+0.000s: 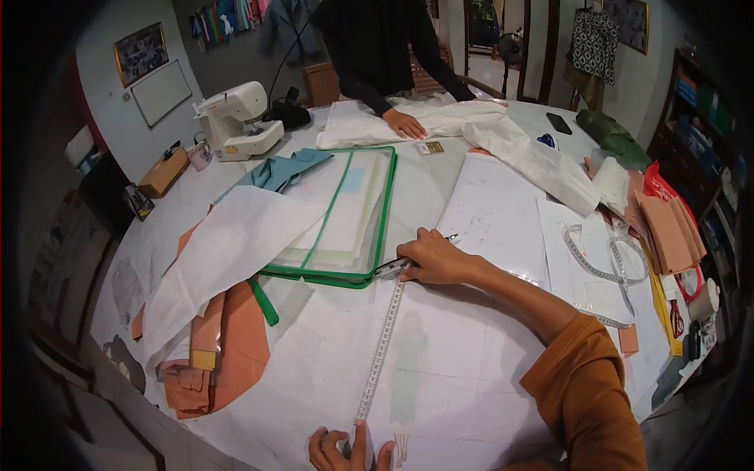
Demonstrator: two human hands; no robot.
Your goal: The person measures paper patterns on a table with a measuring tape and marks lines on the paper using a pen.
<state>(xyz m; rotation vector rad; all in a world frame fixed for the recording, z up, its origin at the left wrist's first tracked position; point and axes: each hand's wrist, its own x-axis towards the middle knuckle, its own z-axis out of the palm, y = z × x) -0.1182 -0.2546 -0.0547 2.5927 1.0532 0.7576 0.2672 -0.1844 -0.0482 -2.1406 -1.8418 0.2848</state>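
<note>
A white tape measure (381,349) runs straight down the large white paper (471,377). Its lower end lies under the index fingertip of my left hand (345,451), whose fingers are spread on the paper at the bottom edge. Higher up, my right hand (436,257) is closed, pinching the tape against the paper. A pen (451,237) pokes out of this hand. Just left of it is a clear folder with a green border (386,212), papers inside. A faint figure drawing (407,361) shows on the paper beside the tape.
Across the table a person's hand (404,123) rests on white fabric (440,118). A sewing machine (239,122) stands back left. Orange fabric (243,345) lies at left. A second tape measure (589,267), folded orange fabric (671,231) and red-handled scissors (691,282) lie at right.
</note>
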